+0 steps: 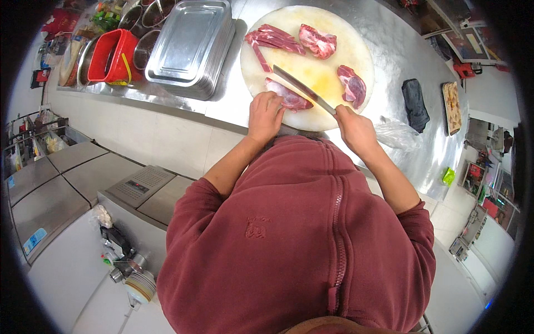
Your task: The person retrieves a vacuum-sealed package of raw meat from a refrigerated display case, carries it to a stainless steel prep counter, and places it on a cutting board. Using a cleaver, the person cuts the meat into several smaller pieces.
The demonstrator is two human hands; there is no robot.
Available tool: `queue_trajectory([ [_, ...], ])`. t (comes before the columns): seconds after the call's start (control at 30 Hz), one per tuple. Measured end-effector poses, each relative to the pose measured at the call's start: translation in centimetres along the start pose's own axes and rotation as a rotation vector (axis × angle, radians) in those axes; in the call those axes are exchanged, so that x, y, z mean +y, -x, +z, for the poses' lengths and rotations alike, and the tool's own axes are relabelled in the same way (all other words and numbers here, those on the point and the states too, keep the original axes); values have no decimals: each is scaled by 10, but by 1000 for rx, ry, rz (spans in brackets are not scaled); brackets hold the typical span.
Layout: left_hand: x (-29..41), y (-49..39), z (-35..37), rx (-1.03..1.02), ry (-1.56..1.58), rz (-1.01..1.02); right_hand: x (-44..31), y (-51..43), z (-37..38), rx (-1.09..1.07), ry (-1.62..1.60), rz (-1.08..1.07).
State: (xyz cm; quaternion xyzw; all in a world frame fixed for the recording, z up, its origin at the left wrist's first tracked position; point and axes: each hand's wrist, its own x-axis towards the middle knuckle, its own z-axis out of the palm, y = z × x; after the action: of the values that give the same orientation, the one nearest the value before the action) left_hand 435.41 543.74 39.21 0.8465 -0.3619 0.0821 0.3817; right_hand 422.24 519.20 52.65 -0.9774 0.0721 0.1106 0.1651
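Note:
My right hand grips the handle of a kitchen knife, its blade slanting up and left over a round white cutting board. Beneath the blade's near side lies a piece of raw red meat. The fingers of my left hand rest at the left end of that piece. Farther up the board sit several cut strips of meat, one of them trailing down toward the knife tip. A chunk with pale fat is beside the strips, and another chunk lies near the right rim.
Left of the board stands a stack of metal trays, then a red plastic bucket and several metal pots. A clear plastic bag, a black bundle and a patterned board-like object are on the right of the steel table.

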Motion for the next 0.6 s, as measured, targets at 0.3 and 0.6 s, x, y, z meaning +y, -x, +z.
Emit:
queue_trajectory([
  [0.3,-16,-10,18,25,-40,231,-22,9,-16,-56,74,-91],
  [0.6,-16,-14,23,32,-58,224,-28,8,-26,-55,143,-136],
])
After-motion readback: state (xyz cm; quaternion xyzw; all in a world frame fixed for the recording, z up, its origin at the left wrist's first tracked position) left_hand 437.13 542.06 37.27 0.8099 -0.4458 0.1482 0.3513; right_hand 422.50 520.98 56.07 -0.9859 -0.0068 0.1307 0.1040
